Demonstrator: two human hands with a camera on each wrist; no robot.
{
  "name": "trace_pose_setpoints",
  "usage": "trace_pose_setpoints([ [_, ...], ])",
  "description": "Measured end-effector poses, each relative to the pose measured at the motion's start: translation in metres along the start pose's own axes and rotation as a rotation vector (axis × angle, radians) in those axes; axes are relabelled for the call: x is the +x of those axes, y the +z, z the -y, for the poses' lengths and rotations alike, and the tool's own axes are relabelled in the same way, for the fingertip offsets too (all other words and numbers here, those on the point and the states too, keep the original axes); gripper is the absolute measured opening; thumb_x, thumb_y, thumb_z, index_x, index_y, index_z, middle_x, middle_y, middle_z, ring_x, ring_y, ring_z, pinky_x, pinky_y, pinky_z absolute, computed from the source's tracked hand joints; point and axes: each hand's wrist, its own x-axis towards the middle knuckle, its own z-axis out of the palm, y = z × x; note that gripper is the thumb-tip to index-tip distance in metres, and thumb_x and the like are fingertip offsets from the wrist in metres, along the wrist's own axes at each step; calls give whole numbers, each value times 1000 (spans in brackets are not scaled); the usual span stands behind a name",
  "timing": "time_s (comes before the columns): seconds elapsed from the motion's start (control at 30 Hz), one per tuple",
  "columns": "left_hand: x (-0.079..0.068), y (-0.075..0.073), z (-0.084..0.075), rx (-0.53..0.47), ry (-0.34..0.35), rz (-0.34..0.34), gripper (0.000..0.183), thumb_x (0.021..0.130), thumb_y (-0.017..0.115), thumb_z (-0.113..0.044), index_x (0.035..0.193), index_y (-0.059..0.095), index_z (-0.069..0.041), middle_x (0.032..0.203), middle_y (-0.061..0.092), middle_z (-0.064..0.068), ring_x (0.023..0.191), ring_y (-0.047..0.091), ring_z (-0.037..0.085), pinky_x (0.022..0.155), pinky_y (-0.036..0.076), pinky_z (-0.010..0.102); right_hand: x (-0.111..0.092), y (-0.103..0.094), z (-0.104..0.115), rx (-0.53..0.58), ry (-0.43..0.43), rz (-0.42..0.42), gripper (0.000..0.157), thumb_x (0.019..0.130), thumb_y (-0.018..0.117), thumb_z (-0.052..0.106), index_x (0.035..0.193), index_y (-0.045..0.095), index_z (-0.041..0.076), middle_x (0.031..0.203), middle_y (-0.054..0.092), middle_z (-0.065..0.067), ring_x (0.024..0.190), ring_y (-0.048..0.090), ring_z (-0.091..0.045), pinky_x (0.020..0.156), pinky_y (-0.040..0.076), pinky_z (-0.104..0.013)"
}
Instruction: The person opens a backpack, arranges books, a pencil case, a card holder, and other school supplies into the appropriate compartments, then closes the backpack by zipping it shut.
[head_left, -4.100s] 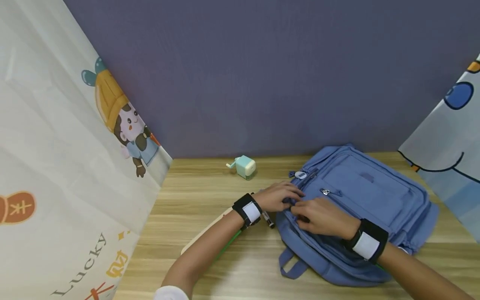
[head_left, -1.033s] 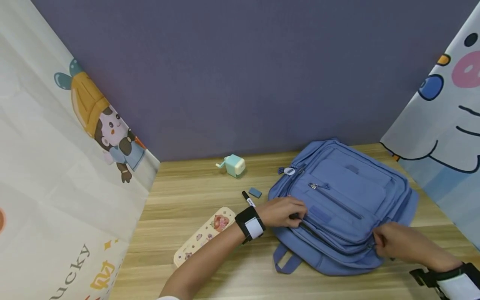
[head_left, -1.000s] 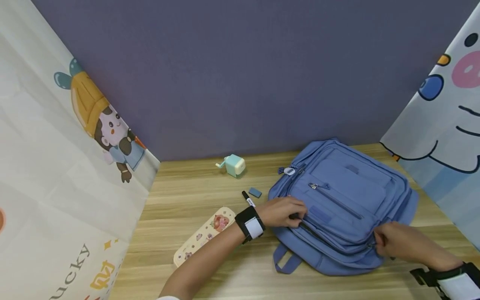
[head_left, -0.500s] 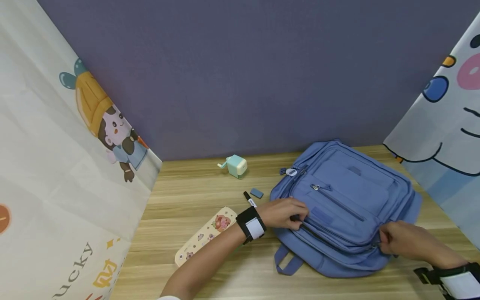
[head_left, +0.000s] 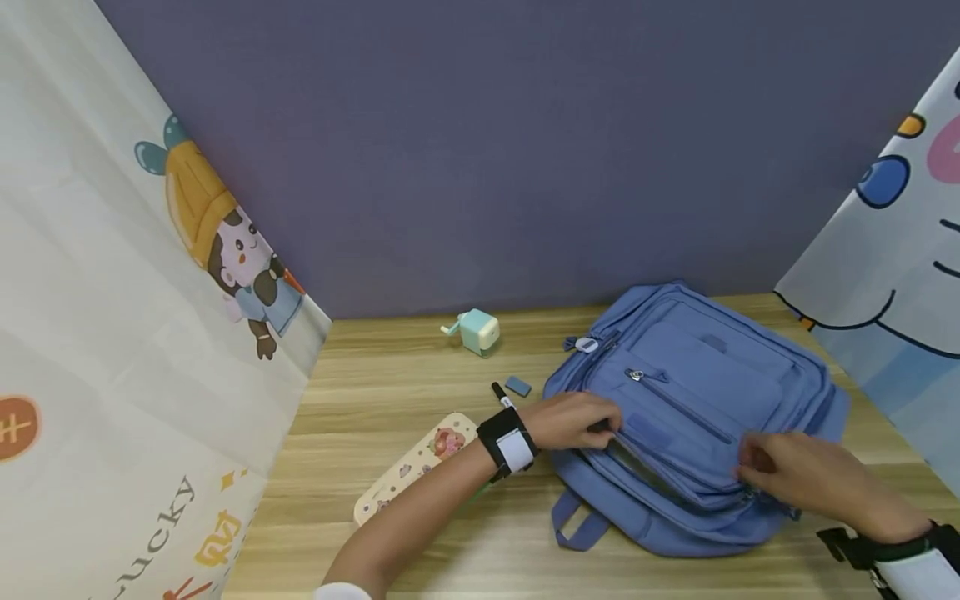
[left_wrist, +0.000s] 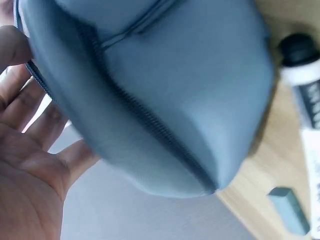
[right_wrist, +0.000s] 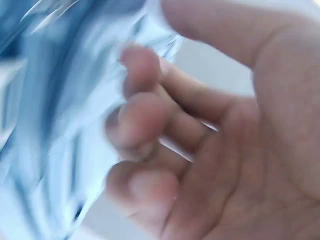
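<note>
A blue backpack [head_left: 720, 367] lies on the wooden table at the right, its front pocket unzipped along the near side. My left hand [head_left: 567, 421] grips the pocket's upper edge at its left end and holds it raised. In the left wrist view the fingers of my left hand [left_wrist: 30, 150] are curled at the zippered edge of the backpack [left_wrist: 200, 85]. My right hand [head_left: 813, 479] hovers by the pocket's right end, fingers loosely curled. Nothing shows between the fingers of my right hand [right_wrist: 150, 120] in the blurred right wrist view. The pocket's inside is mostly hidden.
Left of the backpack are a black-capped marker [head_left: 501, 395] and a small blue-grey eraser [head_left: 518, 386]. A mint crank pencil sharpener [head_left: 480, 332] stands near the back wall. A cream case with printed pictures [head_left: 405, 475] lies partly under my left forearm.
My right hand has slid the zipper to the pocket's right end, then come off it and lifted slightly. The pocket now gapes wider as my left hand keeps its edge raised.
</note>
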Motion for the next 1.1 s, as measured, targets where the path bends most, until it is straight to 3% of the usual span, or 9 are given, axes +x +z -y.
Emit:
trace_pose_setpoints([
  [0.07, 4, -5, -4, 23, -15, -6, 11, 108, 63, -19, 117, 69, -17, 118, 74, -6, 94, 61, -4, 82, 47, 9, 4, -2, 18, 10, -54, -79, 31, 95, 78, 47, 103, 70, 18, 83, 63, 8, 64, 51, -3, 57, 42, -28],
  [0.17, 10, -14, -8, 72, -24, -34, 10, 108, 63, -20, 116, 68, -18, 116, 74, -8, 87, 59, -4, 77, 45, 9, 13, -1, 45, 17, -142, -174, 68, 89, 78, 61, 130, 67, 8, 113, 72, -8, 92, 70, -19, 75, 58, -42],
  [0.3, 19, -27, -15, 121, -6, -86, 7, 108, 63, -20, 114, 66, -18, 112, 72, -8, 77, 53, -1, 70, 42, 11, 26, 4, 68, -51, -232, -275, 100, 81, 85, 63, 150, 53, -3, 143, 63, -29, 124, 65, -50, 93, 56, -65],
  [0.4, 25, -34, -21, 160, 11, -124, 6, 108, 63, -20, 113, 66, -17, 108, 71, -9, 74, 51, 0, 68, 40, 12, 33, 8, 75, -94, -227, -331, 90, 84, 91, 43, 149, 53, -6, 136, 67, -31, 109, 72, -46, 78, 61, -57],
  [0.53, 28, -37, -25, 226, 28, -156, 9, 109, 60, -23, 114, 66, -18, 109, 70, -10, 78, 53, -1, 72, 42, 12, 38, 8, 77, -66, -159, -355, 53, 87, 85, 11, 133, 65, -6, 91, 76, -19, 66, 69, -25, 51, 50, -41],
  [0.63, 26, -36, -24, 248, 53, -194, 17, 110, 60, -26, 123, 68, -18, 119, 73, -8, 92, 62, 1, 83, 48, 13, 39, 4, 75, -20, -127, -359, 39, 89, 77, 1, 125, 67, -7, 76, 71, -13, 58, 62, -18, 48, 46, -39],
  [0.7, 22, -37, -19, 250, 59, -229, 25, 110, 61, -28, 130, 68, -16, 128, 73, -4, 109, 67, 6, 97, 50, 16, 37, 1, 72, 10, -119, -376, 37, 89, 74, -2, 124, 66, -10, 79, 73, -18, 61, 66, -22, 49, 49, -42],
  [0.87, 6, -55, 15, 239, -34, -342, 37, 107, 66, -28, 140, 65, -10, 143, 67, 6, 140, 57, 23, 124, 40, 35, 34, -7, 64, 93, -102, -466, 35, 93, 71, -2, 126, 64, -13, 88, 74, -30, 67, 72, -34, 54, 54, -49],
  [1.1, -38, -82, 101, 204, -441, -483, 55, 103, 70, -41, 149, 58, -15, 156, 55, 10, 153, 41, 33, 124, 35, 59, 34, -13, 60, 111, -97, -607, 32, 95, 74, 0, 124, 65, -11, 89, 73, -34, 63, 70, -38, 51, 51, -52],
])
